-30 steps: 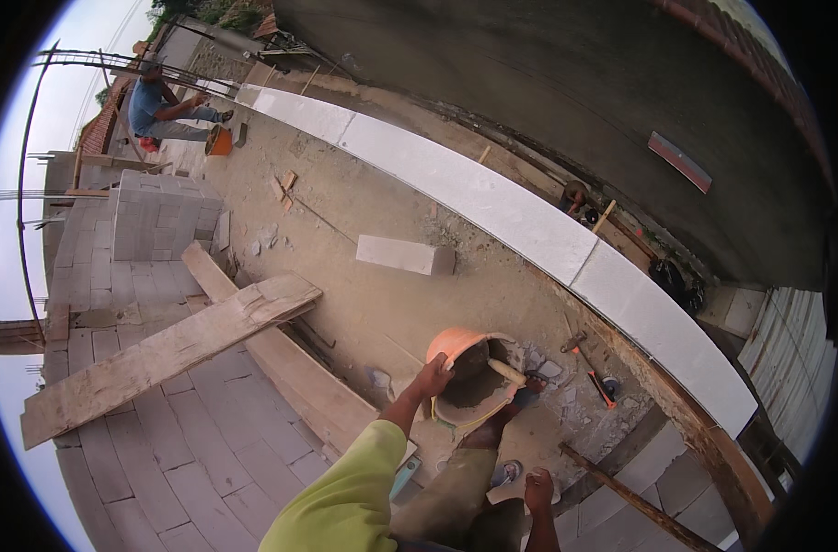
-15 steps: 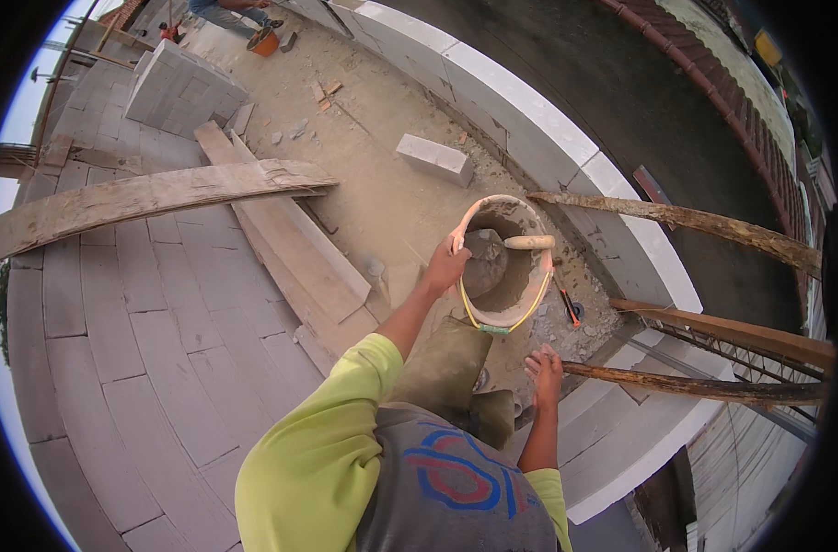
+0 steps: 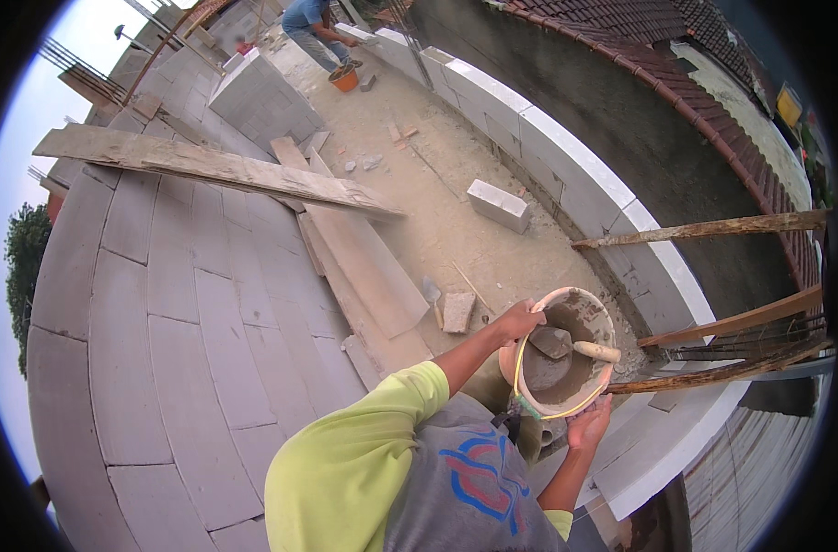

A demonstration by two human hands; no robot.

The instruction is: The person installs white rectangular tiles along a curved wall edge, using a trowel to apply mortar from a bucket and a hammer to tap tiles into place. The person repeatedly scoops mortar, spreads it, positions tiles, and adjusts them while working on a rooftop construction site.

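Observation:
A pale bucket (image 3: pixel 508 364) with a yellow wire handle is tilted in front of me, grey mortar (image 3: pixel 571 379) inside it. In the bucket lies a trowel (image 3: pixel 596 351), its wooden grip resting across the rim and its blade against the mortar. My left hand (image 3: pixel 518 322) is closed on the rim at the left side. Below the bucket's near right side, my right hand (image 3: pixel 588 425) presses up against it, with its fingertips partly hidden behind the wall of the bucket.
Long planks (image 3: pixel 364 258) lie along the pale block wall (image 3: pixel 198 350) at left, another plank (image 3: pixel 216 175) across it. A loose block (image 3: pixel 499 204) sits on the floor near the low right wall (image 3: pixel 575 156). Wooden poles (image 3: pixel 704 228) jut in from the right. A person (image 3: pixel 310 32) bends by an orange bucket (image 3: pixel 343 80).
The bucket with the trowel has come up and to the right, closer to me. My right hand, apart from it before, now touches its lower side. My view has turned and shows more distance.

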